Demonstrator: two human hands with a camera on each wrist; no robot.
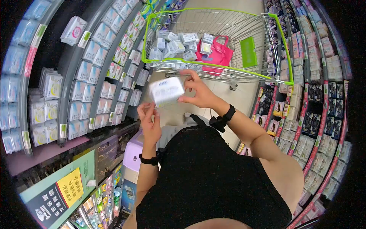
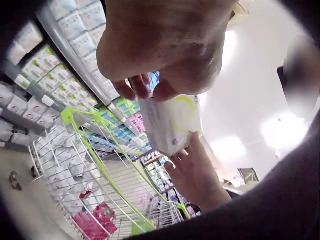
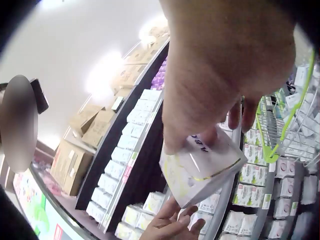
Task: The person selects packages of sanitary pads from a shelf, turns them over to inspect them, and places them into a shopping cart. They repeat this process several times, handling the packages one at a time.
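Holding: a white pack [image 1: 166,91] sits in the air between both hands, just in front of the near rim of the cart and above the person's black top [image 1: 206,171].
Right hand: the right hand [image 1: 200,91] grips the pack's right side, thumb and fingers curled round it; the right wrist view shows the fingers [image 3: 235,112] closed over its top edge.
Left hand: the left hand [image 1: 149,118] is just below the pack's left corner, fingers raised toward it; in the left wrist view the fingertips [image 2: 137,85] pinch the wrapper's top edge.
Pack: white wrapper with a pale yellow-green mark and blue print, tilted; the print is too blurred to read.
Cart: a green-rimmed wire cart [image 1: 213,68] stands ahead in the aisle, holding a heap of similar white packs [image 1: 177,45] and a pink bag [image 1: 217,55].
Left shelves: curved rows of white and blue packs [image 1: 95,57] with price tags.
Right shelves: rows of pink, white and dark packs [image 1: 316,114].
Wrists: a black band [image 1: 149,160] on each.
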